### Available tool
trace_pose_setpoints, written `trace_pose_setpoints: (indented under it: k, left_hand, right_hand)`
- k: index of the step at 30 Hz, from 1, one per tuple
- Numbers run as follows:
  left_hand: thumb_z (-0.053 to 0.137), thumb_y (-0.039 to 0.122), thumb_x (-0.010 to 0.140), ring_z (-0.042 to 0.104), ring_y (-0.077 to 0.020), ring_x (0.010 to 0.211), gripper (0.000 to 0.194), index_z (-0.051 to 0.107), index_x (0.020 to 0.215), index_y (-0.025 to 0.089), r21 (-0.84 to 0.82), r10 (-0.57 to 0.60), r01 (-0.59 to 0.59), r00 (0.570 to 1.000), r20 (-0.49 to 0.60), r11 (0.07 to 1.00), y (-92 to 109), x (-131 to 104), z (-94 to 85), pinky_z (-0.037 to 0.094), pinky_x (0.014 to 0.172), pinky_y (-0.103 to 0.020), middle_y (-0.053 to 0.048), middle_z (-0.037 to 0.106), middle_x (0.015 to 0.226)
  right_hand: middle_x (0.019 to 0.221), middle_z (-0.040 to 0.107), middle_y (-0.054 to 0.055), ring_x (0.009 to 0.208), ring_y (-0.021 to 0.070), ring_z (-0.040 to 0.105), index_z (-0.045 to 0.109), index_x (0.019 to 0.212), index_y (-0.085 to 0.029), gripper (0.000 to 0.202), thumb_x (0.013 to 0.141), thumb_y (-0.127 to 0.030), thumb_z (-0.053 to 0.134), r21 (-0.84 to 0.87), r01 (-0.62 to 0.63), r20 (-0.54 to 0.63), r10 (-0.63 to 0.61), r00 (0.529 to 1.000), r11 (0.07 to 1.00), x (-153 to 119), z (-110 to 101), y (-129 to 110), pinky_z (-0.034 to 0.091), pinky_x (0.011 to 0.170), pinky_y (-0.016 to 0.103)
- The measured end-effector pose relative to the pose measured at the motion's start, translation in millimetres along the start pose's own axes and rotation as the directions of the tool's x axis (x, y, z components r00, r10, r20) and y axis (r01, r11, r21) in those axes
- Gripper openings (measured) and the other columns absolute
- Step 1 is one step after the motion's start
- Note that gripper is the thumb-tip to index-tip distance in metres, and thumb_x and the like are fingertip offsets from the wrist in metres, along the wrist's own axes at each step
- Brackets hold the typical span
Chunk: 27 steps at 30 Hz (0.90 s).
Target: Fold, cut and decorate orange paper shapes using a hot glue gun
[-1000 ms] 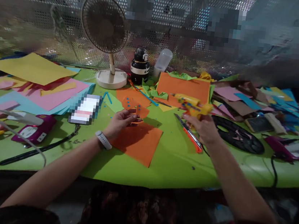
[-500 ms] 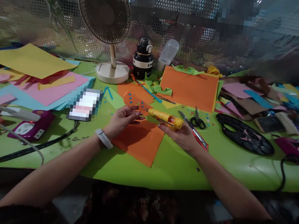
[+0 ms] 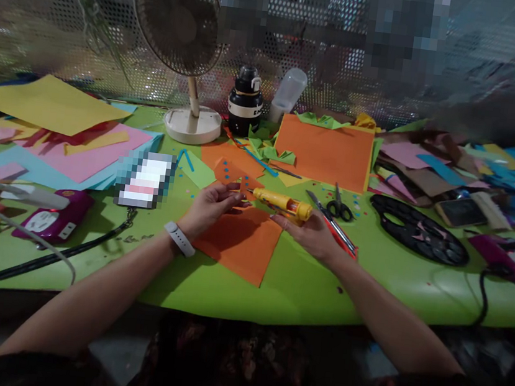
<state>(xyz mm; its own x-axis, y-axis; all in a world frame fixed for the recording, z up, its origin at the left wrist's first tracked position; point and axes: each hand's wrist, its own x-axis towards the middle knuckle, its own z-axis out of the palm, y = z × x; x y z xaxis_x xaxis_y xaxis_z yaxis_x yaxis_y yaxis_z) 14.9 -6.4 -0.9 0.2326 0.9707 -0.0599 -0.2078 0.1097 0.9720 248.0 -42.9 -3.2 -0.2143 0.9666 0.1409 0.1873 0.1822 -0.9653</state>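
Observation:
My right hand (image 3: 311, 231) is closed round a yellow glue gun (image 3: 282, 203), whose nozzle points left. Facing that nozzle, my left hand (image 3: 213, 206) has its thumb and fingers pinched together; what lies between them is too small to make out. An orange sheet (image 3: 242, 244) lies on the green table (image 3: 305, 296) beneath and between my hands. Just behind my fingertips are orange paper pieces (image 3: 234, 174) with small blue dots.
Scissors (image 3: 340, 209) and a cutter (image 3: 324, 206) lie right of the glue gun, beside a black palette (image 3: 421, 232). A fan (image 3: 193, 124) and a black bottle (image 3: 246, 104) stand behind. Coloured paper (image 3: 50, 103) and a phone (image 3: 146, 180) are at left.
The glue gun in my right hand has shifted very slightly left, its nozzle nearer my left fingertips. My left hand has hardly moved.

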Motion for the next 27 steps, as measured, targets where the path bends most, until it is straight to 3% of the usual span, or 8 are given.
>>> trace_pose_setpoints:
  k: [14,21,27]
  left_hand:
    - [0.078,0.027,0.078,0.075,-0.0209,0.085,0.031,0.062,0.101,0.014,0.010,0.001,-0.001,1.000,0.011,1.000,0.1,-1.0,-0.2,0.060,0.074,-0.031,-0.007,0.075,0.093]
    - [0.082,0.037,0.073,0.075,-0.0232,0.086,0.039,0.063,0.098,0.015,0.024,0.000,-0.001,1.000,0.011,1.000,0.1,-0.9,0.1,0.060,0.075,-0.034,-0.009,0.076,0.094]
    - [0.080,0.031,0.076,0.075,-0.0221,0.084,0.032,0.064,0.100,0.015,0.020,-0.011,0.011,1.000,0.003,1.000,-0.6,-0.2,0.2,0.061,0.075,-0.034,-0.008,0.076,0.094]
  right_hand:
    - [0.115,0.074,0.005,0.107,0.0259,0.070,0.072,0.109,-0.022,0.037,0.076,-0.037,0.079,0.079,0.018,-0.009,-0.017,1.000,0.997,2.1,0.1,6.7,0.056,0.100,0.044]
    - [0.116,0.073,0.005,0.108,0.0258,0.069,0.072,0.112,-0.023,0.038,0.078,-0.039,0.077,0.035,0.014,0.008,-0.015,1.000,0.999,2.0,-0.9,6.1,0.055,0.101,0.044]
    - [0.115,0.074,0.006,0.107,0.0278,0.069,0.072,0.111,-0.022,0.040,0.077,-0.041,0.077,-0.002,-0.009,-0.005,0.009,1.000,1.000,1.7,-0.9,5.7,0.055,0.101,0.046]
